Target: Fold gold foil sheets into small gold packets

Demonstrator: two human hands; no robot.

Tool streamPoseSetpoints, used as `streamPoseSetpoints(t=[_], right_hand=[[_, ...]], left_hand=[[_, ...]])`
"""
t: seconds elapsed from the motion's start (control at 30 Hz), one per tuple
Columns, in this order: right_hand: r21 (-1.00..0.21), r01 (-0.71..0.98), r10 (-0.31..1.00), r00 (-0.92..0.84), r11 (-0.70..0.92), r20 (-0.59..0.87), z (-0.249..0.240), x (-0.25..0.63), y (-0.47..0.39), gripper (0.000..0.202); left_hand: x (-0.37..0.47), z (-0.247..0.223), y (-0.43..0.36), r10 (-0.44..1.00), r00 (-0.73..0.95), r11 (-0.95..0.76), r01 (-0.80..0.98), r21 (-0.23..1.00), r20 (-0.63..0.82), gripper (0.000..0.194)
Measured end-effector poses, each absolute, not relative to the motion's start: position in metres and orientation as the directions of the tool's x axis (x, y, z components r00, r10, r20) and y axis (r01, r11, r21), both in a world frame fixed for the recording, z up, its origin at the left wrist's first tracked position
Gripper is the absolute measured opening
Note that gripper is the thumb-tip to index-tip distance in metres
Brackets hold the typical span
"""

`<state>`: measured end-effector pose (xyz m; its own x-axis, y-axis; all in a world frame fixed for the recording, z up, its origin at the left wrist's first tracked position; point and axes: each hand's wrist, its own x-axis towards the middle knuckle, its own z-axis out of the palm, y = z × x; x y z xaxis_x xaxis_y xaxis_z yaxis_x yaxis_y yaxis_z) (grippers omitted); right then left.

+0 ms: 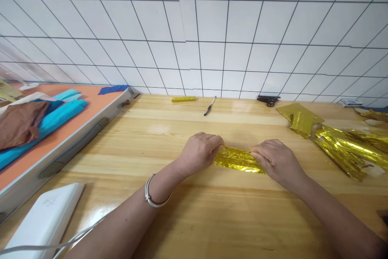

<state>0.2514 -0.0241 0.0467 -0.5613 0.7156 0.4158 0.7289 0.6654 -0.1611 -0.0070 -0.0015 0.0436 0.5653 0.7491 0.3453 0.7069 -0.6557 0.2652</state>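
Observation:
A crinkled strip of shiny gold foil [238, 159] stretches between my two hands, just above the wooden table [169, 206]. My left hand [201, 149] pinches its left end, fingers closed, with a silver bangle [148, 190] on that wrist. At the other end, my right hand [277, 162] grips the foil between thumb and bent fingers. The fingertips partly cover both ends of the strip. Beyond the hands lie a pen [210, 106] and a small rolled gold piece [183, 99].
More gold foil [342, 150] and a folded gold piece [298, 117] lie at the right. A black clip-like object [268, 100] rests by the tiled wall [212, 20]. On the left are an orange surface [100, 103] with coloured cloth-like rolls [63, 115] and a white box-shaped device [45, 220] with cables.

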Motion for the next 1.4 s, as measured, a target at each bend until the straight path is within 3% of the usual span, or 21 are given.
streamPoseSetpoints(t=[0.2, 0.57, 1.13, 1.4], right_hand=[[-0.078, 0.79, 0.749, -0.54, 0.609, 0.385, 0.044, 0.252, -0.024, 0.023], [-0.063, 0.786, 0.74, -0.547, 0.615, 0.391, 0.044, 0.257, -0.021, 0.023], [-0.026, 0.78, 0.722, -0.566, 0.625, 0.397, 0.036, 0.261, -0.018, 0.018], [0.022, 0.749, 0.651, -0.589, 0.662, 0.479, 0.038, 0.263, -0.016, 0.009]], left_hand=[[-0.008, 0.041, 0.0, 0.733, 0.58, -0.654, 0.745, 0.134, 0.355, 0.015], [-0.01, 0.039, 0.001, 0.726, 0.574, -0.632, 0.774, 0.037, 0.379, 0.013], [-0.009, 0.036, 0.002, 0.707, 0.586, -0.644, 0.765, 0.017, 0.395, 0.014], [-0.013, 0.025, 0.005, 0.638, 0.538, -0.673, 0.737, 0.06, 0.55, 0.016]])
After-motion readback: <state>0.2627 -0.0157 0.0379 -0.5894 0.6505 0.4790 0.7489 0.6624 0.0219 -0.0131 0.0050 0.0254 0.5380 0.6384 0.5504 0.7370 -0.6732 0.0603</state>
